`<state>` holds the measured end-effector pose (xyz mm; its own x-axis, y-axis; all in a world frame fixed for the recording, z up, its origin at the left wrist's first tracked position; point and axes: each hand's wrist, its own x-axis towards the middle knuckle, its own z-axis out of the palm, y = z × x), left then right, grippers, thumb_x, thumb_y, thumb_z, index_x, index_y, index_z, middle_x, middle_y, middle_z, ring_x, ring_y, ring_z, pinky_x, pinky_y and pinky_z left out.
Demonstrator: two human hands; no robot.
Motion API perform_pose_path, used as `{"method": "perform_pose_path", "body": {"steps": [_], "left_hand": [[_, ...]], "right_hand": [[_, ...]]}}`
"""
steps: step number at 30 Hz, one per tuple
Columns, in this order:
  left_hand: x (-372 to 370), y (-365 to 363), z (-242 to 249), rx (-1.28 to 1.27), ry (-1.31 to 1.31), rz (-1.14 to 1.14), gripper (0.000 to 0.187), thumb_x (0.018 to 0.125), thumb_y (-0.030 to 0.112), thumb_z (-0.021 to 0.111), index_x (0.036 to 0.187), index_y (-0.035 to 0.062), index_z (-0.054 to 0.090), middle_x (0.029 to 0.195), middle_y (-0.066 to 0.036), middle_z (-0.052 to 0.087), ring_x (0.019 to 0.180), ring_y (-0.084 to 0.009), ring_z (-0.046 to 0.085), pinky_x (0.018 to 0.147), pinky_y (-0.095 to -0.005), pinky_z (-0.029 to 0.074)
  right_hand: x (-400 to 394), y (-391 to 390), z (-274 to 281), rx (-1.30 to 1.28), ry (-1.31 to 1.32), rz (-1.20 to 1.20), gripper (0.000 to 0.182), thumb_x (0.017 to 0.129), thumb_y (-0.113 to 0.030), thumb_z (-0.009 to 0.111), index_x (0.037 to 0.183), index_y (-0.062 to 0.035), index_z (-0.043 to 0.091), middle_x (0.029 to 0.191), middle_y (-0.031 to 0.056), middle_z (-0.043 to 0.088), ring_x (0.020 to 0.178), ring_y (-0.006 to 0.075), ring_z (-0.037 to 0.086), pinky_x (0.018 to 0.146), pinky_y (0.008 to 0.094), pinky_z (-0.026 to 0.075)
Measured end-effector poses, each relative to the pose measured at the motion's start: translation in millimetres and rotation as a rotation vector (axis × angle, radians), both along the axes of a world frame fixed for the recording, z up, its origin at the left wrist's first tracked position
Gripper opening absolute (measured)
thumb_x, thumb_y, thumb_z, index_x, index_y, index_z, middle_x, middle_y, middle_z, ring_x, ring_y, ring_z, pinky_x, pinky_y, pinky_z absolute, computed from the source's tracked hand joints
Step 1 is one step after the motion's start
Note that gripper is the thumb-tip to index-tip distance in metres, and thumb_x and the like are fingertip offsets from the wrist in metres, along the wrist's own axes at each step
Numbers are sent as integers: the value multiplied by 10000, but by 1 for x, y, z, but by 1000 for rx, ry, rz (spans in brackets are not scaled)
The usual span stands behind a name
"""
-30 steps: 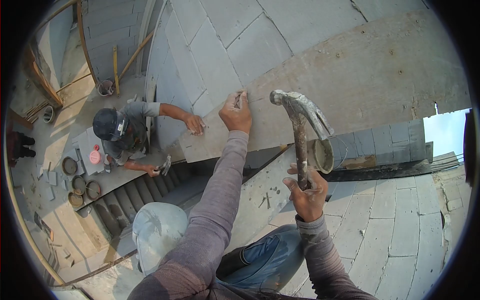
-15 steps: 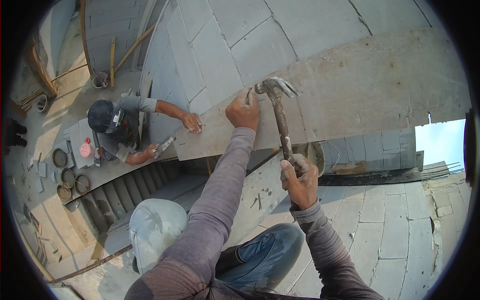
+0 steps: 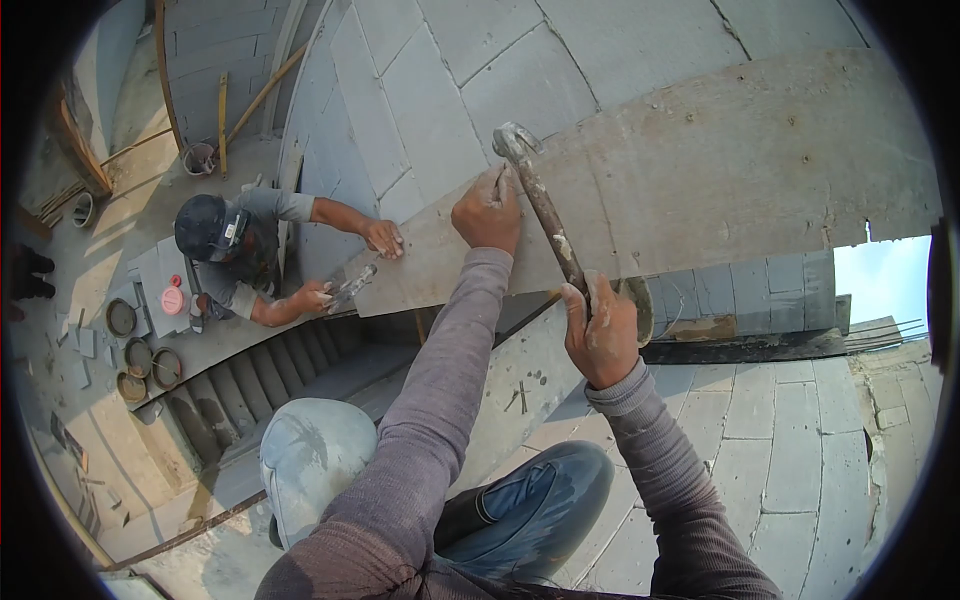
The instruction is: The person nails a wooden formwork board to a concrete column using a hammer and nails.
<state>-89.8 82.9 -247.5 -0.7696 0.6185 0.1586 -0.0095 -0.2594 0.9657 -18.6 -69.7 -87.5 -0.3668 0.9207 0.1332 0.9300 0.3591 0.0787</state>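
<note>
My right hand [image 3: 603, 332] grips the lower handle of a claw hammer [image 3: 548, 215], its metal head up by my left fingertips. My left hand [image 3: 487, 208] is closed in a pinch against the upper edge of a long plywood board [image 3: 720, 170]. Whatever small thing sits in that pinch is too small to make out. The board lies against a wall of pale blocks [image 3: 530, 80], and several nail heads or marks dot its face.
At left, a co-worker in a dark cap [image 3: 207, 230] rests one hand on the board's end and holds a blurred tool [image 3: 352, 288] in the other. Below are stairs [image 3: 240, 390], several round pans [image 3: 165, 368] and a pink container [image 3: 172, 300]. Loose nails [image 3: 517, 397] lie near my knee.
The hammer head has swung left and up, closer to my left fingertips. My left hand stays in place on the board. The co-worker's tool hand has shifted slightly up and right.
</note>
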Motion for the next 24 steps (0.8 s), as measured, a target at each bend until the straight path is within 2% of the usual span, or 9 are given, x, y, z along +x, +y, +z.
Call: {"method": "perform_pose_path", "body": {"steps": [2,5,8,11,15,17,18,21,24], "left_hand": [[3,-2,-3,4,-13,5,144,851,156,732,956,67,774,858,-162,743,754,-324,733,676,-387,570],[0,-5,-2,-16,-18,-42,140,851,153,732,956,72,775,853,-160,743,757,-321,734,683,-385,571],[-2,-6,1,-59,66,-32,140,851,156,731,955,75,776,863,-160,743,762,-319,733,685,-390,570],[0,1,-5,106,45,97,152,836,175,754,911,43,755,784,-179,708,695,-317,713,644,-385,540],[-2,-1,-5,52,72,45,150,841,174,745,921,48,761,810,-172,720,709,-320,715,647,-389,543],[0,-4,-3,-48,124,-4,138,832,169,743,899,48,755,776,-166,711,695,-321,708,630,-402,535],[1,0,-2,-42,124,-1,138,832,169,743,899,48,755,776,-166,711,695,-321,708,630,-402,535],[8,3,-7,129,74,163,130,809,157,751,868,42,743,726,-163,683,663,-326,692,594,-420,511],[6,-3,-9,13,85,-21,136,832,120,718,952,71,760,911,-125,737,807,-307,725,712,-386,573]], "right_hand": [[-16,-7,7,173,169,172,184,939,-82,671,992,46,551,629,164,556,532,375,604,486,419,455],[-15,-13,5,203,171,185,188,936,-73,671,997,57,550,646,176,556,540,382,602,485,423,451],[11,-1,-2,-40,-7,-63,200,932,-63,670,1025,70,552,662,187,561,557,390,604,486,423,449],[-1,-6,9,201,67,154,208,935,-89,671,1017,61,552,653,198,571,546,404,599,491,431,455],[-1,-7,3,224,183,155,205,931,-104,677,1004,49,561,599,189,566,525,413,589,489,442,451],[17,2,-11,71,-28,-33,201,929,-90,676,1017,42,553,641,190,583,552,409,605,489,439,456],[13,1,-7,38,14,-59,204,926,-85,677,1024,40,549,688,203,598,599,404,630,487,438,460],[-3,-3,-1,158,108,96,197,938,-108,664,1009,35,549,709,219,604,619,399,640,489,438,463],[-11,-11,-3,216,139,162,190,940,-107,662,998,35,550,698,213,602,605,394,633,493,438,460]]}}
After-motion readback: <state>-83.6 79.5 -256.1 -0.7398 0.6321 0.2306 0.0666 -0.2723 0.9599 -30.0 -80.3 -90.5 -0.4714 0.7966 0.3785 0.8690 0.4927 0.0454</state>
